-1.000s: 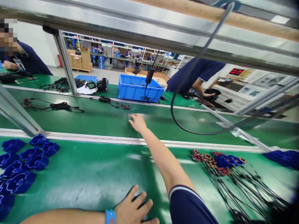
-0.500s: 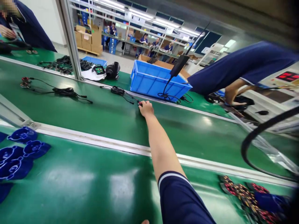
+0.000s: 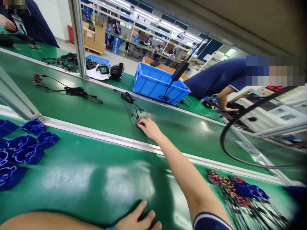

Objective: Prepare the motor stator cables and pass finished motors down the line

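Note:
My right hand (image 3: 150, 128) reaches across to the green belt, its fingers pinched on a small red-and-black coil part (image 3: 139, 122). Black leads run from this part to a bundled black cable (image 3: 129, 97) lying behind it. Near the bottom edge, my left hand (image 3: 139, 221) rests low over the green work surface with its fingers spread, holding nothing. On the right of that surface lies a pile of copper-wound coil parts (image 3: 227, 185) with black leads. Several blue plastic housings (image 3: 30, 153) are grouped on the left.
Another cabled coil part (image 3: 74, 90) lies farther left on the belt. Beyond the belt's rail stand a blue crate (image 3: 155, 84) and a black pump-like part (image 3: 117, 71). A metal post (image 3: 79, 38) and a hanging black cable (image 3: 223, 140) frame the reach. A co-worker's hand (image 3: 229, 108) works at right.
My right hand has drawn the coil part nearer across the belt, its leads trailing. My left hand has come into view at the bottom. The view has shifted slightly.

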`<state>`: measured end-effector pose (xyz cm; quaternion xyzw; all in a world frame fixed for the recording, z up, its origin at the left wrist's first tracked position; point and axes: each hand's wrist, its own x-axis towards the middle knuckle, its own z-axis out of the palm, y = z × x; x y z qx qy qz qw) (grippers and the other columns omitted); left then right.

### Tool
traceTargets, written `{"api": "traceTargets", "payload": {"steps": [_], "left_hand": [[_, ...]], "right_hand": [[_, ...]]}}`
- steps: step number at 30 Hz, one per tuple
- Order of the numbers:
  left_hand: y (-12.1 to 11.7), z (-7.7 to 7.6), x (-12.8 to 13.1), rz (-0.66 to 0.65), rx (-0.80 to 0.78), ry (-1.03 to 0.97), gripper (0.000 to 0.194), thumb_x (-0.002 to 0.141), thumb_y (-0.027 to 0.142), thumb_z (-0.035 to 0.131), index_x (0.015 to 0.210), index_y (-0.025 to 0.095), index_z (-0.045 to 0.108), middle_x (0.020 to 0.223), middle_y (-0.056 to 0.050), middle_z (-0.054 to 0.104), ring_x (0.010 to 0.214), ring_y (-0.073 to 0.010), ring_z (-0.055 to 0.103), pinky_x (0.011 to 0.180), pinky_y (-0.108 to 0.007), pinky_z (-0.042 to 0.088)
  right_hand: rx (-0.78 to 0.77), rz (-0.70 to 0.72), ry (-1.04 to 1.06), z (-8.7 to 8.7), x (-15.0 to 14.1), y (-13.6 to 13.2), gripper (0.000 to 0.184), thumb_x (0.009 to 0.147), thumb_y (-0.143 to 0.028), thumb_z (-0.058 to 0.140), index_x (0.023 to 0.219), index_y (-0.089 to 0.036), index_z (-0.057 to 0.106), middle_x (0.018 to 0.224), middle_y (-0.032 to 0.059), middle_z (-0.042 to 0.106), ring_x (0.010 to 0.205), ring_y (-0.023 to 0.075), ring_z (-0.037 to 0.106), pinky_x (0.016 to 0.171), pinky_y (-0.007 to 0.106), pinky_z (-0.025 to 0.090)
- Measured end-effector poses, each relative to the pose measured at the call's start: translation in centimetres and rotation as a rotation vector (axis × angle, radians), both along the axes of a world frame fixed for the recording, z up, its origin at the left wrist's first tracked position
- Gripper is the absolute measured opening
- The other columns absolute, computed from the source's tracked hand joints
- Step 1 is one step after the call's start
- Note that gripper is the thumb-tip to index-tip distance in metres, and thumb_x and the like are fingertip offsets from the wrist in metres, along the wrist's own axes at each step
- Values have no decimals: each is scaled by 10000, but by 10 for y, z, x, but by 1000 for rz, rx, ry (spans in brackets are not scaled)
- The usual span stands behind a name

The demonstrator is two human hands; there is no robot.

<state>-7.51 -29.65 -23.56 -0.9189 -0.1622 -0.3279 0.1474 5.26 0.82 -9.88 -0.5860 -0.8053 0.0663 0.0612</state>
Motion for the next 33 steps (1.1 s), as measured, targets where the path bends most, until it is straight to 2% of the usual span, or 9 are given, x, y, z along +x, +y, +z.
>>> {"api": "traceTargets", "payload": {"steps": [3,8,12,15,17,19,23,27,33], "left_hand": [[6,19,-8,-6,-19,-39,299,1052,470,432,1196,335,658,1341,58,633,1111,-194,618,957,-429,514],[2,77,-29,-170,-113,66,354,1026,404,490,1359,302,555,1157,-22,688,1001,-218,643,1024,-449,431],[-10,110,-43,-431,-162,120,344,992,315,522,1306,196,596,1084,-45,659,862,-171,602,786,-327,463],[-8,123,-57,-467,-159,-43,229,1007,311,503,1133,203,661,867,9,604,691,-124,504,636,-306,390],[8,130,-69,-316,-221,-149,237,1029,331,446,986,222,652,792,19,579,674,-137,482,639,-327,368],[36,135,-79,-35,-336,-176,254,1042,324,415,948,212,622,880,-18,632,793,-182,542,721,-359,392],[102,133,-76,387,-496,-50,330,1009,365,537,1252,146,581,1278,-145,613,1146,-304,553,917,-444,418],[138,123,-53,486,-519,61,368,956,271,621,1284,109,586,1239,-184,646,1241,-349,531,999,-482,391],[131,122,-39,518,-491,164,149,893,184,668,1036,147,643,998,-118,657,970,-289,622,870,-430,457]], "right_hand": [[8,56,24,6,-3,-74,181,984,-286,622,1136,-232,704,1118,80,639,983,191,638,948,309,496],[50,140,32,0,-26,-181,173,957,-246,653,1118,-217,710,1158,105,635,1053,236,626,954,360,534],[22,176,-78,-4,-56,-232,179,972,-267,626,1126,-213,702,1105,102,657,980,254,631,881,378,564],[-22,228,-62,0,-63,-245,261,967,-272,637,1218,-212,670,1125,88,685,989,260,640,879,385,561],[-26,243,50,5,-54,-239,276,985,-287,609,1249,-225,659,1171,72,699,1039,245,645,940,369,540],[8,177,171,11,-36,-220,250,1018,-285,537,1228,-249,668,1193,46,706,1095,212,639,1010,333,500],[101,-64,181,20,2,-149,288,1039,-232,429,1199,-219,668,1195,73,690,1133,220,605,1043,343,451],[98,-133,137,20,9,-74,310,1008,-185,452,1249,-217,644,1224,96,658,1137,234,595,1015,346,453],[79,-215,205,7,-27,-9,406,966,-302,583,1361,-215,554,1205,128,645,1038,268,627,929,382,498]]}}
